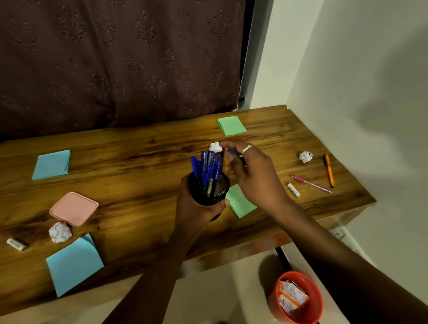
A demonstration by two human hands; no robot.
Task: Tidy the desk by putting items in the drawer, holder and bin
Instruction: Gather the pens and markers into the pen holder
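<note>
1. Left grip: fingers and thumb curled round the black mesh holder from its near side and lower part. Holder is upright, over the mid worktop. Can't tell if its base touches the wood.
2. Holder contents: a bunch of blue pens, caps up, leaning a bit left.
3. Right grip: fingertips pinch a dark pen w/ blue end, just right of the holder's rim & beside the other pens. Silver ring on one finger.
4. Small paper ball on the worktop just behind the pens.
5. Right end of worktop: 2nd paper ball, orange pen, pink pen and a small white labelled stick, all lying loose, near each other.
6. Green notes: one pad at the back, one sheet partly under the right wrist.
7. Left side: blue pad at the back, blue sheets at the front edge, pink lid, 3rd paper ball touching the lid's near edge, and another white stick.
8. Red bin on the floor below the worktop's right end, w/ wrappers inside.
</note>
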